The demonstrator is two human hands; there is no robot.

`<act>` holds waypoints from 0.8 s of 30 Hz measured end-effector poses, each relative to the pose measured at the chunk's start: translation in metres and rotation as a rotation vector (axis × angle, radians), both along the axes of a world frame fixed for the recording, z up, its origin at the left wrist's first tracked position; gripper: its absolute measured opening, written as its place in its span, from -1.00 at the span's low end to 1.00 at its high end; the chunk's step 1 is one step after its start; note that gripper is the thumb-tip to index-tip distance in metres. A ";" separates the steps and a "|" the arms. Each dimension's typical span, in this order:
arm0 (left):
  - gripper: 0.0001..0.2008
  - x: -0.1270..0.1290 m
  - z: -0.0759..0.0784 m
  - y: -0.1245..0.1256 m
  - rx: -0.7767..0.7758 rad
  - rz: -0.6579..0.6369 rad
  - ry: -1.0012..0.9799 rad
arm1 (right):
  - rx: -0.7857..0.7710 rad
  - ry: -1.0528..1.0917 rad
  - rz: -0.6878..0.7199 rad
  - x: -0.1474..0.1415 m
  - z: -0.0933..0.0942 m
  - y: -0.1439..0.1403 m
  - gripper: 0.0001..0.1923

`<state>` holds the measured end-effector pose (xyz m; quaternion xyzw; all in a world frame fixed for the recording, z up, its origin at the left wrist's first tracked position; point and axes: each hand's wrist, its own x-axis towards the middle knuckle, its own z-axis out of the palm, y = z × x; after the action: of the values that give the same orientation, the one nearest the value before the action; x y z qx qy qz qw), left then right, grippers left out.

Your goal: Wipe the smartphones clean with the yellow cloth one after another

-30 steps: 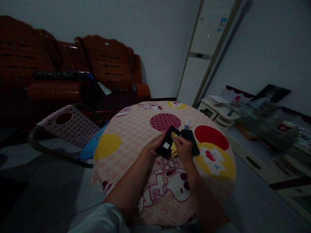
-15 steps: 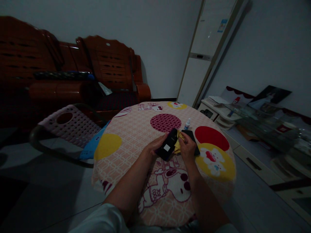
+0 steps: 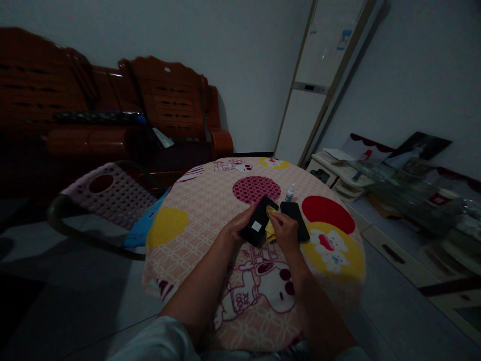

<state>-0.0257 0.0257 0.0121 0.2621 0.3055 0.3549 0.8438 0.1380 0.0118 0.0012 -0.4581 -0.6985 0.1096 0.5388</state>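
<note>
My left hand (image 3: 240, 224) is closed around the left side of a black phone (image 3: 249, 233), tilted above the table. A small white square label (image 3: 256, 226) shows on its face. Pinched in the fingers of my right hand (image 3: 286, 230) is a yellow cloth (image 3: 269, 229), which lies against the phone's right upper part. A flat black rectangular object (image 3: 299, 220) rests on the table just beyond my right hand. Behind that stands a small white bottle (image 3: 289, 192) with a blue label, upright.
A patterned cloth covers the round table (image 3: 203, 220). On the left is a woven chair (image 3: 112, 195) with a blue item on it, before a wooden sofa (image 3: 165, 100). To the right runs a low cabinet (image 3: 394, 250) with papers and glassware; a tall white air conditioner (image 3: 308, 110) stands behind.
My right hand has moved left with the yellow cloth, onto the phone's face. The phone has turned a little and shifted slightly. More of the flat black object is uncovered.
</note>
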 end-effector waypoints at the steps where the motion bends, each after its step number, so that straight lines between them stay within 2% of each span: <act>1: -0.43 0.000 0.001 -0.001 0.020 0.006 0.012 | 0.003 0.003 -0.015 0.001 0.001 0.000 -0.80; 9: -0.48 -0.001 0.006 -0.009 0.226 -0.105 0.059 | 0.043 0.060 -0.131 0.013 0.002 0.002 -0.77; 16: -0.45 -0.002 0.007 -0.008 0.192 -0.100 0.050 | -0.016 0.066 -0.172 0.012 0.003 0.003 -0.78; 20: -0.51 -0.001 0.004 -0.003 0.120 0.016 0.052 | -0.064 0.080 -0.086 0.008 0.002 0.002 -0.80; 24: -0.48 -0.002 0.007 -0.001 0.025 0.084 0.073 | -0.150 0.075 0.106 0.001 0.001 0.000 -0.84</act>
<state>-0.0278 0.0249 0.0194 0.2723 0.3424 0.3839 0.8132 0.1386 0.0119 0.0017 -0.4548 -0.6911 0.2070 0.5222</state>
